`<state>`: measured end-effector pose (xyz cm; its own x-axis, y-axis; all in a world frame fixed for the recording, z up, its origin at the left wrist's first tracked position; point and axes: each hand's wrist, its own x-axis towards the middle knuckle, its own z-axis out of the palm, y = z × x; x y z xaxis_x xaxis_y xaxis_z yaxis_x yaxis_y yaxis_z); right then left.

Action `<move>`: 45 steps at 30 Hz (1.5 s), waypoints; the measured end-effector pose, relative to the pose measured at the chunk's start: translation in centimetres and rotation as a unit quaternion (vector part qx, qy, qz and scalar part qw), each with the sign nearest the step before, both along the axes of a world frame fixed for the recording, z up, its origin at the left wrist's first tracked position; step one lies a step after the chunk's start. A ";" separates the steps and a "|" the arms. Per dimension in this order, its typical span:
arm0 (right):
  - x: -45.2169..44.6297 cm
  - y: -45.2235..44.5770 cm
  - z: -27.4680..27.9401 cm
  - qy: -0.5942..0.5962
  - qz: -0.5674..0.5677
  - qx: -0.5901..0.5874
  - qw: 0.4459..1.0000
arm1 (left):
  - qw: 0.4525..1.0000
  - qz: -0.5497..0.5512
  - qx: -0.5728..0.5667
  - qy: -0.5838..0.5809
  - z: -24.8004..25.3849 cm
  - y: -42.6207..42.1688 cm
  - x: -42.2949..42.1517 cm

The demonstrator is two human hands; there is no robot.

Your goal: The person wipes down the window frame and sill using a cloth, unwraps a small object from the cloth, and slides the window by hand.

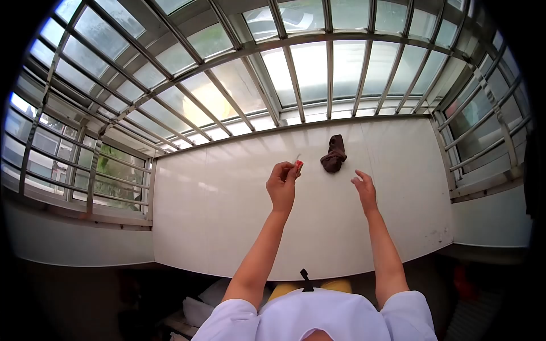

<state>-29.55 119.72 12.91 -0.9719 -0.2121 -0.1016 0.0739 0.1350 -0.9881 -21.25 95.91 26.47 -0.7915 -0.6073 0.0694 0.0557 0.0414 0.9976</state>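
My left hand (282,183) is raised over the white surface with its fingertips pinched on a small red object (298,164). A thin pale piece sticks up from the top of it; its exact kind is too small to make out. To the right lies a dark brown bundle of cloth (333,154), bunched at its near end and narrower at its far end. My right hand (365,189) is near the cloth, apart from it, with thumb and fingers separated and nothing between them.
The white tabletop (227,210) runs back to a window with metal bars (296,85). More barred windows stand at the left and right ends. Below the front edge, pale bags (197,311) sit in shadow at the left, and something red (465,284) at the right.
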 end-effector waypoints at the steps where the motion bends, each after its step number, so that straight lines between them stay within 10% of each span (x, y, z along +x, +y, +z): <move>1: 2.1 -2.3 5.6 -0.027 0.028 -0.103 0.994 | 1.000 -0.015 0.011 0.000 0.6 0.7 0.5; 9: 7.5 -6.4 19.1 0.061 -0.009 -0.191 0.980 | 0.987 -0.127 -0.024 0.094 7.4 6.8 3.3; 13: 8.4 -3.6 22.2 0.024 0.007 -0.164 0.986 | 0.952 -0.197 0.229 -0.048 10.1 7.4 4.1; 45: 8.1 -9.9 23.5 0.015 0.003 -0.165 0.986 | 0.949 -0.153 0.206 0.182 9.5 5.6 5.9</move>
